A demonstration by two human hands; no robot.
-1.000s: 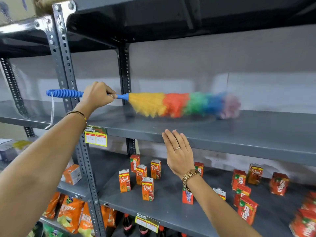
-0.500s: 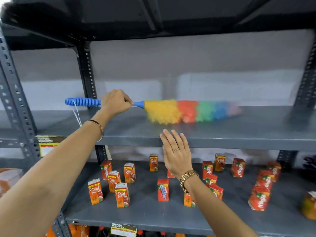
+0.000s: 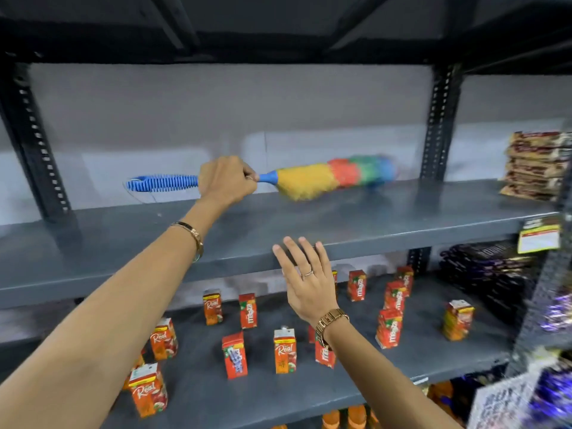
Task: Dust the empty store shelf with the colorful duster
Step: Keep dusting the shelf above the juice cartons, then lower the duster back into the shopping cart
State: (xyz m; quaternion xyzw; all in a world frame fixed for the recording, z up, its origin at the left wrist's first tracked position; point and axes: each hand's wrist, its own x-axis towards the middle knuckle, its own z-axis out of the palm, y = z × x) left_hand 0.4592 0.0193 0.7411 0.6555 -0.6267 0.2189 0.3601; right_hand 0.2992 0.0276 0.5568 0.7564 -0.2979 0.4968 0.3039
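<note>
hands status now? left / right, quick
Left hand: closed around the blue ribbed plastic handle of the rainbow-coloured fluffy duster.
Right hand: open, fingers spread, holding nothing, at the front edge of the grey metal shelf.

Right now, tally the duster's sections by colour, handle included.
Blue: 2, the handle and the blue band
Yellow band: 1
Red-orange band: 1
Green band: 1
Total: 5 on the duster; its very tip is too blurred to tell.
</note>
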